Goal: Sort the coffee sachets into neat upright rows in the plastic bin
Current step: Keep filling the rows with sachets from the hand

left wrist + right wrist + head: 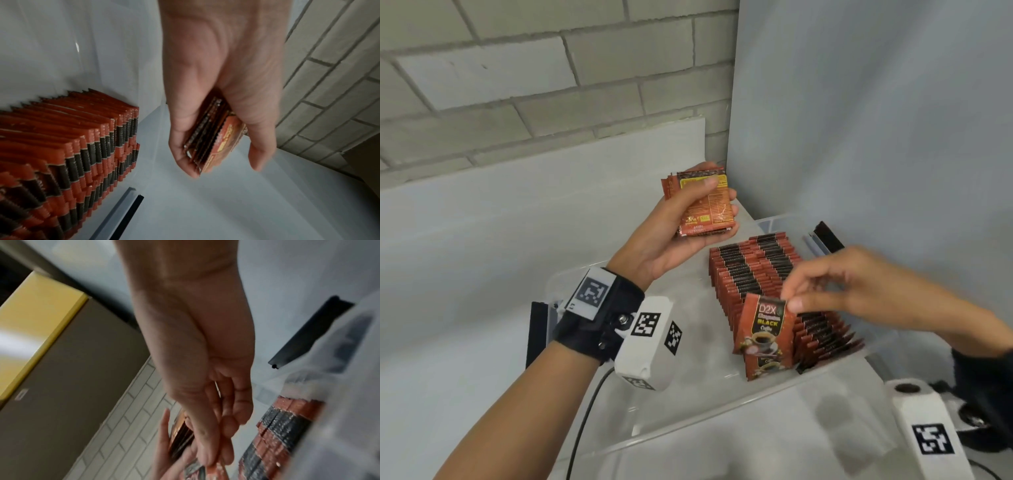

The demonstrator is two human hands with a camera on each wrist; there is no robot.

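Observation:
My left hand (688,219) grips a small stack of red-orange coffee sachets (702,205) above the far left corner of the clear plastic bin (756,411); the same stack (213,141) shows edge-on between thumb and fingers in the left wrist view. My right hand (825,284) pinches the top corner of one sachet (762,329), printed "D2X Black Coffee", and holds it upright at the near end of the rows. Two rows of upright sachets (756,270) fill the bin's right side and also appear as packed sachet rows (61,146). Blurred right-hand fingers (209,443) pinch the sachet in the right wrist view.
A grey panel (876,120) stands close behind and right of the bin. A painted brick wall (517,85) lies beyond. Black latch clips sit on the bin's far end (828,236) and left end (536,332). The bin's left half (688,359) holds no sachets.

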